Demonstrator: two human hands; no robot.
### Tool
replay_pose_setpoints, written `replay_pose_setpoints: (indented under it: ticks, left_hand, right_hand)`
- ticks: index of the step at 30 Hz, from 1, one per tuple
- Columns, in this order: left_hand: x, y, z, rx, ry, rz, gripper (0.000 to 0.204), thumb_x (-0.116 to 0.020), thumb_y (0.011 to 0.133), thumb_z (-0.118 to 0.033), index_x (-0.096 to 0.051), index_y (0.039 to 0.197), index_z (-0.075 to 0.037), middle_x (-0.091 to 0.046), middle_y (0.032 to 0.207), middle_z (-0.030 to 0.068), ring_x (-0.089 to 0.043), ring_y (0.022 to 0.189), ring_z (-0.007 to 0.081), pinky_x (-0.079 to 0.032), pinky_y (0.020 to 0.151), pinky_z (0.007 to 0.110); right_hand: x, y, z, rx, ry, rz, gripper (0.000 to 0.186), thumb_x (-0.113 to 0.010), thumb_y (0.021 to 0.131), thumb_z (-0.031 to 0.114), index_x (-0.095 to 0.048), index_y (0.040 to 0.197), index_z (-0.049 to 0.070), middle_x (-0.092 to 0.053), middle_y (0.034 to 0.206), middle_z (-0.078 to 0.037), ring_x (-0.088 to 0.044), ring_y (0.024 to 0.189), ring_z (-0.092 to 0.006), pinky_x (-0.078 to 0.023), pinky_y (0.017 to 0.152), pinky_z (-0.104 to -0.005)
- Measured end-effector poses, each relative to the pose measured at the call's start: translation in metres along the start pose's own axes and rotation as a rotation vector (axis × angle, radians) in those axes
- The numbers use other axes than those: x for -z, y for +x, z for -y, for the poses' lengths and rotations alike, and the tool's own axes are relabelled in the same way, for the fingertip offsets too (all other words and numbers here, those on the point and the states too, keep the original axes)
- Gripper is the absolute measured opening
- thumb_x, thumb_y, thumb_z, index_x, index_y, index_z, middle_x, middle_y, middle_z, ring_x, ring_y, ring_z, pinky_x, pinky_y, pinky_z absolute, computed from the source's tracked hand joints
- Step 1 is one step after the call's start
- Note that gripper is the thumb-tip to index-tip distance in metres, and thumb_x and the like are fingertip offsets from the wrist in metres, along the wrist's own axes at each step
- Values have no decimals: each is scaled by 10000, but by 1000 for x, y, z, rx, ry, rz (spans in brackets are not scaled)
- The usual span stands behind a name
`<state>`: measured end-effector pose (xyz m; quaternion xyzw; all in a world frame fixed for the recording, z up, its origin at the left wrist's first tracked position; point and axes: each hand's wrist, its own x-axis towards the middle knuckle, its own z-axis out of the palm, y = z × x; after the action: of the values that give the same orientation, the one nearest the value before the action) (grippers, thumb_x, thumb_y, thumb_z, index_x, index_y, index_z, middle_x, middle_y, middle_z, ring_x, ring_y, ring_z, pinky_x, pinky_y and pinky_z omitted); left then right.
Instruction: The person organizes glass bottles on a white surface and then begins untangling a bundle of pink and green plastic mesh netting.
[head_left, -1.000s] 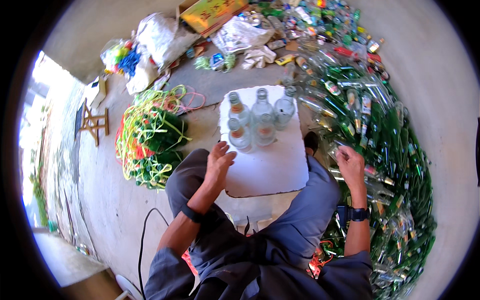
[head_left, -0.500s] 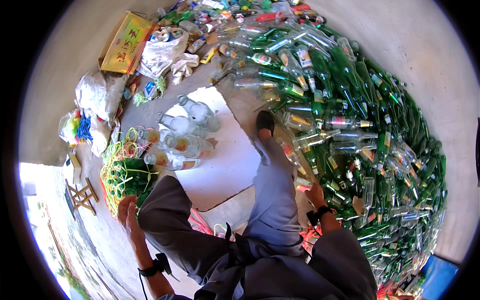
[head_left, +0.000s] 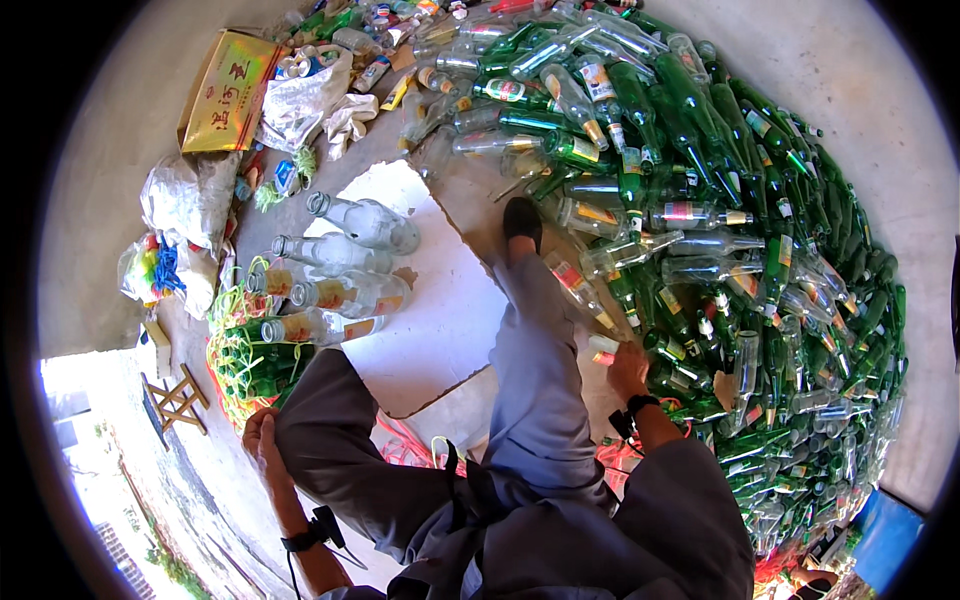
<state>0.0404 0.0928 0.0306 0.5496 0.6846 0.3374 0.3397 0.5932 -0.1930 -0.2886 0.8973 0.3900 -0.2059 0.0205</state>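
My right hand is closed round a glass bottle, of which a part with a white and orange label shows; the rest is hidden by the hand. It is beside my right leg, at the near edge of a big heap of bottles. Low at the left, my left hand is next to my bent left knee, fingers loosely curved, with no object visible in it. Several clear glass bottles lie side by side on a white board in front of me, necks pointing left.
Green bottles in a yellow net bag are left of my knee. Plastic bags, a yellow carton and mixed waste line the far left wall. A small wooden stool is at the left. Red netting lies between my legs.
My right hand has moved slightly forward with the bottle. The left hand has lowered a little toward my knee, its fingers now more bent. The view has shifted slightly.
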Motion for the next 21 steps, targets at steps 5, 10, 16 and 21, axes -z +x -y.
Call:
replay_pose_setpoints:
  ticks: [5,10,16,21]
  left_hand:
    - [-1,1,0,15,10,14,188,-589,926,-147,-684,977,7,-669,906,55,-578,855,123,-445,830,274]
    - [-15,4,-20,68,-32,67,173,-589,934,-131,-680,975,10,-669,883,45,-584,825,105,-448,798,256]
    - [-15,-4,-37,113,26,35,180,-588,943,-141,-677,963,14,-672,884,42,-577,799,90,-442,776,238]
    - [-21,-3,-43,113,8,48,200,-593,936,-149,-673,977,30,-685,898,62,-592,826,96,-451,790,241]
  right_hand:
    - [-19,10,48,350,124,-278,410,-595,773,100,-559,1169,-2,-557,1139,-168,-533,1071,-404,-423,948,-505]
    - [-35,26,70,336,20,18,389,-602,777,106,-556,1147,-3,-553,1131,-173,-536,1067,-407,-437,925,-509]
    - [-34,31,78,343,-90,208,366,-610,780,113,-552,1122,-4,-549,1122,-178,-539,1061,-411,-453,897,-514]
    - [-18,33,69,326,-136,273,347,-617,784,119,-549,1100,-5,-545,1114,-183,-542,1056,-415,-467,874,-519]
